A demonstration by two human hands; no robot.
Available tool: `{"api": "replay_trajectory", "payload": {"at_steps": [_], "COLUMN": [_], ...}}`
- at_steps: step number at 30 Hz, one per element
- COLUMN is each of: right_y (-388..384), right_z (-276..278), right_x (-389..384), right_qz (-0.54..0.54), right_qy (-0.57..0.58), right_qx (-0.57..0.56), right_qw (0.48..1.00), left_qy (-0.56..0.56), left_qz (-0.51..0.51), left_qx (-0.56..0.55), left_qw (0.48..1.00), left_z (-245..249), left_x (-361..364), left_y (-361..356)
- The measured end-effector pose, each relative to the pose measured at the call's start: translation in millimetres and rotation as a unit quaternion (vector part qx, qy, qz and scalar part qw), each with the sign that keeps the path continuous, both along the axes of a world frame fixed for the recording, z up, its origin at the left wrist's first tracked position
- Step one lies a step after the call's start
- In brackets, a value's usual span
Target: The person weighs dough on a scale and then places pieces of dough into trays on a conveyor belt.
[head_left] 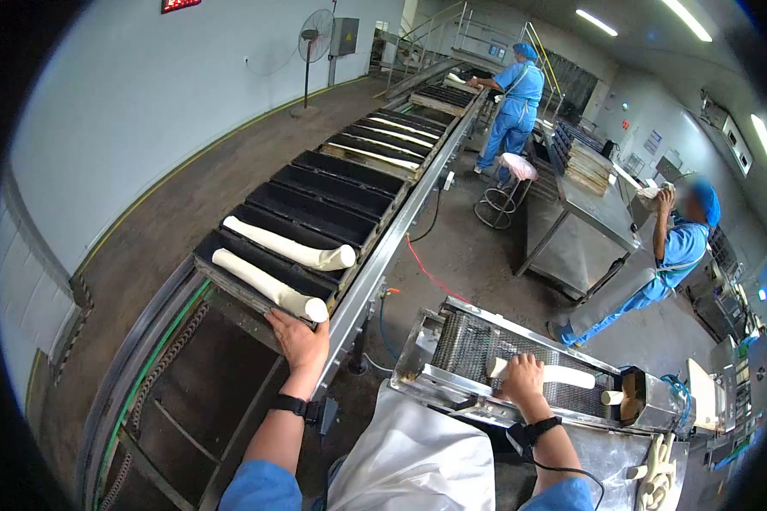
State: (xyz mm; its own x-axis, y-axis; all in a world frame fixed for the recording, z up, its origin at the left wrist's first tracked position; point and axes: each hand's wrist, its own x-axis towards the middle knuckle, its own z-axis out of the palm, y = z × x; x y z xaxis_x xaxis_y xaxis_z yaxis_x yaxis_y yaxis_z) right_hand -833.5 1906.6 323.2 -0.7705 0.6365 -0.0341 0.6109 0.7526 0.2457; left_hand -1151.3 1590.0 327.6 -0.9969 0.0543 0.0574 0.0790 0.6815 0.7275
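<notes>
My left hand (302,344) rests at the near corner of a black strap of loaf pans (222,271), fingers apart, just below the end of a long pale dough roll (266,284). That roll lies along the first pan, its thick end overhanging the rim. A second dough roll (290,244) lies in the neighbouring pan. On the mesh conveyor (477,339) to the right, my right hand (523,380) is closed over another dough roll (567,376); its fingertips are partly hidden.
Pan straps (382,140) holding dough continue up the rail line (400,213). One co-worker (518,98) stands at the line's far end, another (682,247) by a metal table (584,226). A dough piece (612,398) sits at the conveyor outlet; dough scraps (659,477) lie lower right.
</notes>
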Motion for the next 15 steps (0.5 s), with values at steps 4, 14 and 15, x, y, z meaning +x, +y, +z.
{"api": "replay_trajectory", "payload": {"at_steps": [4, 14, 15], "right_y": [-21.0, -7.4, -27.0], "right_z": [39.6, 260.2, 271.0], "right_x": [-19.4, -126.0, -135.2], "right_qz": [-0.011, 0.152, 0.175], "right_qy": [-0.001, 0.615, 0.605], "right_qx": [-0.013, -0.602, -0.63], "right_qw": [1.0, 0.487, 0.454], "left_qy": [0.001, 0.024, 0.028], "left_qz": [-0.009, 0.059, 0.061], "left_qx": [-0.015, 0.02, 0.033], "left_qw": [1.0, 0.998, 0.997], "left_z": [-1.7, -6.0, -7.1], "left_x": [1.0, 0.2, 0.1], "left_y": [1.0, -1.2, -1.9]}}
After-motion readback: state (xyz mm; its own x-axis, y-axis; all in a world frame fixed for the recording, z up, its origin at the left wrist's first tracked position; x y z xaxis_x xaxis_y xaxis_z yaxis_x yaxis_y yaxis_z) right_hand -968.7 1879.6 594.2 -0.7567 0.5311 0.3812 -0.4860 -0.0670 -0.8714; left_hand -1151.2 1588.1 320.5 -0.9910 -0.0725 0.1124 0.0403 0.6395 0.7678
